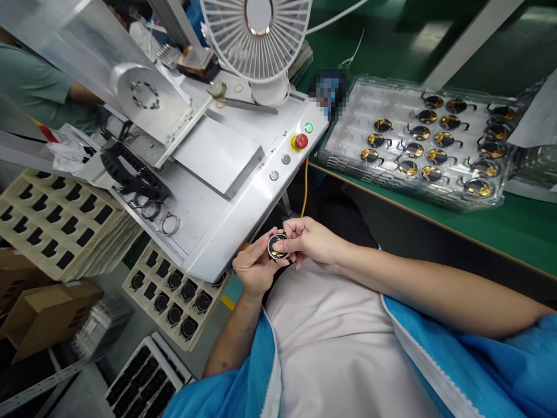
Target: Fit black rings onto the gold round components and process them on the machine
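Observation:
Close to my body, in front of the pale shirt, both hands meet on a small round watch case (274, 239) with a silver rim and a black and gold inside. My left hand (256, 264) holds it from the left, fingers wrapped around its side. With the thumb of my right hand (304, 239) pressed on its face, my other right fingers curl round the far edge. To the right, a clear plastic tray (348, 125) carries several round black and gold parts (421, 133) with short dark tails.
A white machine bench (209, 232) bears a red stop button (301, 141), a white fan (256, 40), metal rings (169, 223) and tweezers (248, 105). Cream trays (191, 337) with black round cases stand below left. Beyond the machine, a co-worker's green sleeve (39, 81) shows.

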Available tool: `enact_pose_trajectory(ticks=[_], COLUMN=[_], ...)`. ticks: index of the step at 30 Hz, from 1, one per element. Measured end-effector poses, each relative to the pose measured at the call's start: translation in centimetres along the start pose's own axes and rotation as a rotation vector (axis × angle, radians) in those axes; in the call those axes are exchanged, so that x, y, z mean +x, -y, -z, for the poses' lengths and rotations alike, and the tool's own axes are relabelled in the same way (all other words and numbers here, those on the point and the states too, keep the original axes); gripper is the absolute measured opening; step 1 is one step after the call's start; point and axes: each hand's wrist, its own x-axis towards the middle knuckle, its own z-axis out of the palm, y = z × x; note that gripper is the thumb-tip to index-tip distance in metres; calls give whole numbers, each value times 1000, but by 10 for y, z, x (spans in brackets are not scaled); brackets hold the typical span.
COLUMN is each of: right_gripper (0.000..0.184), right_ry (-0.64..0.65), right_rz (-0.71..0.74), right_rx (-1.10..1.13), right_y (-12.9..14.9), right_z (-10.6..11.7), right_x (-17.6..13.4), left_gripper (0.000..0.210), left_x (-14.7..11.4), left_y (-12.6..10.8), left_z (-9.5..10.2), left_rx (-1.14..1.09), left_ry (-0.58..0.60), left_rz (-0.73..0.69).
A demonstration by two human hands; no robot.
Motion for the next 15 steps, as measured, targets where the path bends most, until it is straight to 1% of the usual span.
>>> enact_pose_trajectory(ticks=[1,3,4,5,6,8,9,10,11,13,15], right_gripper=[59,50,47,44,43,39,34,29,26,30,35], right_ry=[-4,15,6,-39,-119,-337,-419,-456,-459,-435,-395], right_rz=[7,38,72,123,190,326,363,375,376,393,464], right_rx=[-60,-217,-286,-331,-348,-331,-324,-331,-347,-380,-388], right_y=[5,21,33,46,60,89,103,114,124,133,129], right_z=[-1,-1,0,1,3,8,9,11,11,12,10], right_x=[4,15,23,32,42,63,72,80,86,90,81], left_gripper=[52,47,45,43,41,37,35,36,39,48,56], left_x=[2,8,11,15,18,24,27,29,30,32,31], left_y=[-2,-7,-10,-14,-18,-26,-30,-32,-34,-36,-38], left_z=[-1,-3,-3,-3,-3,-1,1,2,3,2,0], left_rx=[-26,-89,-123,-158,-190,-223,-211,-179,-128,1,149], left_ry=[-32,-138,-190,-223,-228,-169,-129,-97,-76,-74,-102], left_rz=[5,21,30,45,65,117,135,139,127,66,-12])
